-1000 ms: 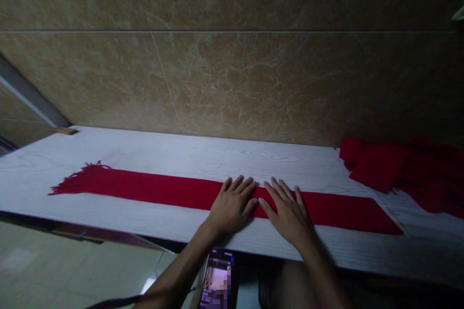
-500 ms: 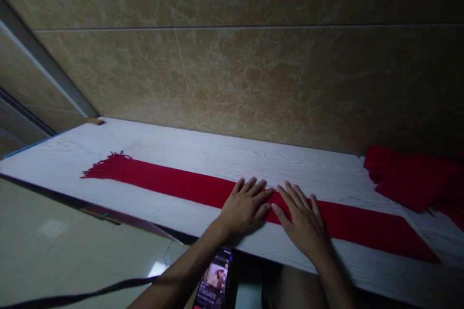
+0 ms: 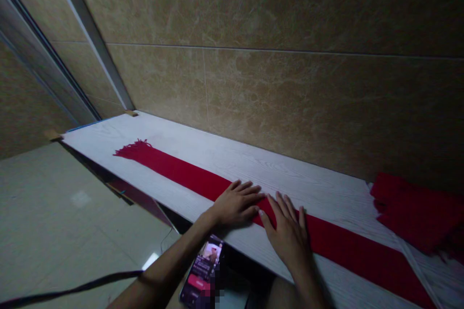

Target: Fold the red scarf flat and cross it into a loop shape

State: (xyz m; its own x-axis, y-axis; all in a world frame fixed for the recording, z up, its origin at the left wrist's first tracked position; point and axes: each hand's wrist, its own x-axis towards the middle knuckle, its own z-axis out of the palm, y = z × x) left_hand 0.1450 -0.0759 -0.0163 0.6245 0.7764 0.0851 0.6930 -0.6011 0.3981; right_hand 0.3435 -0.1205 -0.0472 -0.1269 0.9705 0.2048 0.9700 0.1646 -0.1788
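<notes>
A long red scarf (image 3: pixel 188 174) with a fringed left end lies flat along the white wood-grain table (image 3: pixel 232 149). My left hand (image 3: pixel 237 204) rests palm down on the middle of it, fingers stretched out. Close beside it, my right hand (image 3: pixel 286 224) also lies flat on the scarf with its fingers spread. The two thumbs point toward each other, with a small strip of red cloth showing between the hands. Neither hand grips the cloth.
A heap of folded red cloth (image 3: pixel 416 212) sits at the table's right end. A tan marbled wall (image 3: pixel 275 96) rises along the back edge. Below the front edge a lit phone (image 3: pixel 203 270) shows near my left forearm, and a dark strap (image 3: pixel 72 287) crosses the lower left.
The view has turned and tilted, so table and scarf slope more steeply down to the right. Both hands stay flat on the scarf, close together.
</notes>
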